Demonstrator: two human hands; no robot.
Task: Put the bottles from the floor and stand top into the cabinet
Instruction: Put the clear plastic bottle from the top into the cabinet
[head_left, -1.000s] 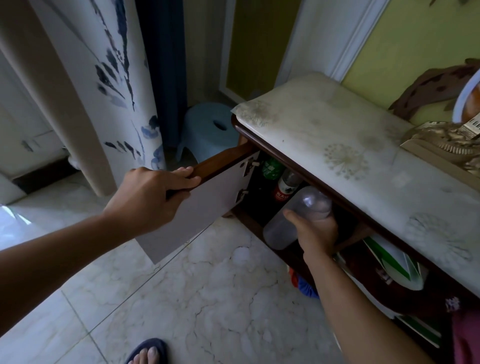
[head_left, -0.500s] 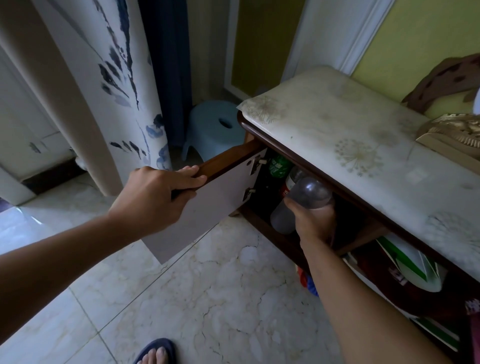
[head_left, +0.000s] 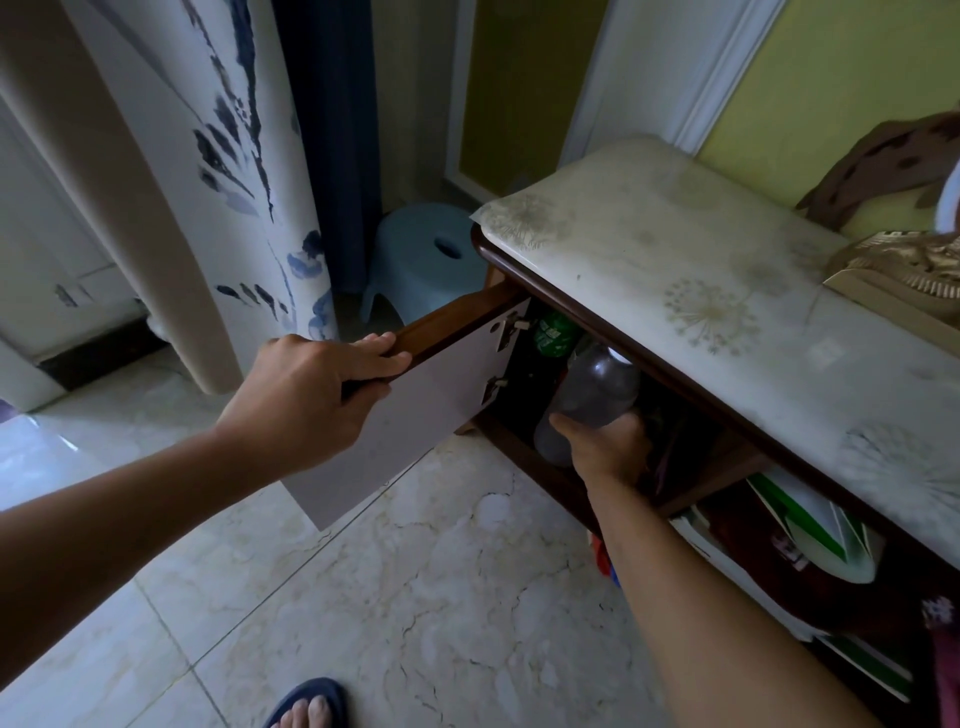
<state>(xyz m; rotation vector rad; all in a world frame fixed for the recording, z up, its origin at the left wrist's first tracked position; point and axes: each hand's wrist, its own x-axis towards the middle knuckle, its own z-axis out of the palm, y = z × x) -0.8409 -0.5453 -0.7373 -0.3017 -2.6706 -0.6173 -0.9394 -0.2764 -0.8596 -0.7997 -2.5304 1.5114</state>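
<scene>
Bottle (head_left: 597, 395) in right hand (head_left: 610, 447), inside cabinet (head_left: 524, 457)

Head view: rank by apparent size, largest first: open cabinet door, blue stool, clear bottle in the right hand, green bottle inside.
1. cabinet door
2. blue stool, though it sits farther back, so its true size is unsure
3. clear bottle, partly covered by the right hand
4. green bottle, mostly hidden, so unsure
</scene>
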